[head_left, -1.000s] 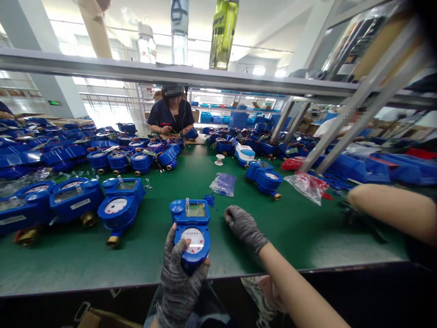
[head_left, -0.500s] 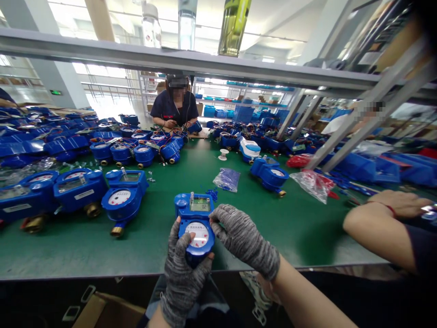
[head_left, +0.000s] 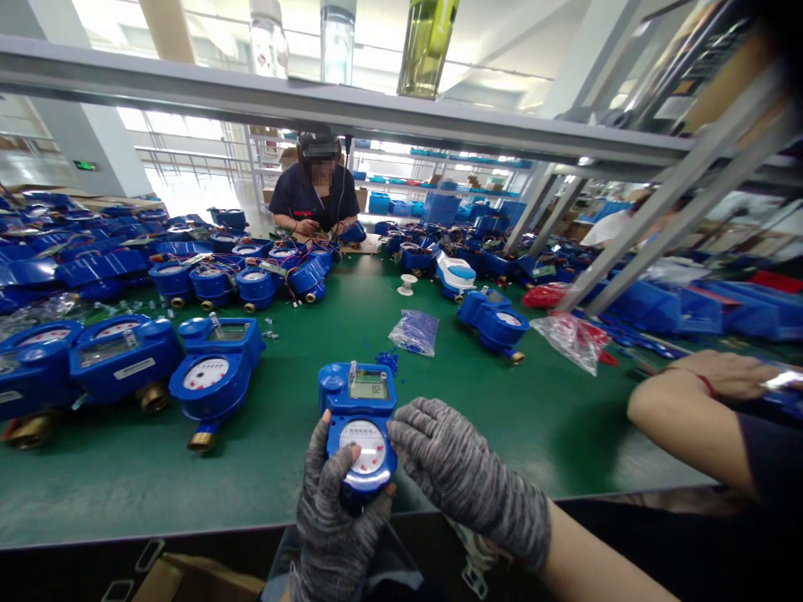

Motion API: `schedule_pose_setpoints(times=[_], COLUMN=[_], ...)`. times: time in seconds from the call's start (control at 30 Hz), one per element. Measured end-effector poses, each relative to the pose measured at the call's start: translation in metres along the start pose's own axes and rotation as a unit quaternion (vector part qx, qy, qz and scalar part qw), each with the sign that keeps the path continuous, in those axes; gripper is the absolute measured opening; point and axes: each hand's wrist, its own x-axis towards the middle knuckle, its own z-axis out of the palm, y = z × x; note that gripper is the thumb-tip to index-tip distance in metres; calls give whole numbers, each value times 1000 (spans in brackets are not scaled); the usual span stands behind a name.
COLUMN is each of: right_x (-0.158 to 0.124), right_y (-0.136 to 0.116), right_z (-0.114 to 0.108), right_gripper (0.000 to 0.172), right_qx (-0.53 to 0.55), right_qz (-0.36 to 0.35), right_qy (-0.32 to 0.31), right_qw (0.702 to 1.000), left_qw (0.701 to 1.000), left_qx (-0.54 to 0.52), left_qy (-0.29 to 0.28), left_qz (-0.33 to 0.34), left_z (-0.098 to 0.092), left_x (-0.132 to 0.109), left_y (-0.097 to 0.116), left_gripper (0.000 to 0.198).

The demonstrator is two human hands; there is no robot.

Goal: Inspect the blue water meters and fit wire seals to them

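Observation:
A blue water meter (head_left: 357, 397), with a small digital display and a round white dial, is held near the table's front edge. Wrapped round its lower body is my left hand (head_left: 342, 510) in a grey fingerless glove, thumb across the dial. My right hand (head_left: 461, 468), gloved alike, is closed with its fingertips at the meter's right edge, beside the joint below the display. Whatever those fingertips may pinch is hidden. Small blue pieces (head_left: 387, 360) lie just behind the meter, near a clear bag (head_left: 415, 332) of blue-purple parts.
Several blue meters (head_left: 217, 368) stand at left, with more wired ones behind. Another meter (head_left: 494, 322) and a red-filled bag (head_left: 574, 339) lie at right. A co-worker's arm (head_left: 690, 418) rests at the right edge; a person (head_left: 314, 192) works opposite. A shelf (head_left: 376, 104) crosses overhead.
My right hand has shifted slightly down and right along the meter's edge, its fingers flatter. My left hand keeps its hold on the water meter. The view has tilted slightly.

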Motion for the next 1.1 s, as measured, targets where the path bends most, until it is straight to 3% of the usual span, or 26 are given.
schedule_pose_setpoints(times=[0.1, 0.23, 0.37, 0.47, 0.57, 0.63, 0.73, 1.1], right_x=[-3, -11, -19, -15, -6, 1, 10, -4], right_y=[-4, 0, 34, 76, 113, 126, 133, 127], right_z=[4, 10, 26, 53, 83, 98, 107, 111], right_gripper=[25, 31, 25, 23, 23, 27, 18, 16], right_qx=[36, 162, 265, 180, 84, 73, 53, -3], right_qz=[32, 106, 159, 301, 404, 418, 419, 366], right_qy=[22, 31, 21, 55, 25, 5, -16, -62], right_qw=[999, 981, 951, 935, 911, 906, 906, 928], left_qw=[1000, 1000, 999, 999, 999, 999, 998, 998], left_qx=[-1, -4, -24, -32, -31, -29, -37, -49], left_qy=[-2, 3, 19, 29, 23, 29, 44, 36], left_qz=[13, 14, -25, -28, -19, -24, -33, -32], left_z=[0, 3, 6, 6, 6, 7, 9, 8], left_x=[0, -2, -3, -3, -4, -4, -4, -3], left_y=[-4, -5, -1, 0, -1, -2, -1, 0], left_gripper=[46, 48, 44, 44, 45, 43, 41, 43])
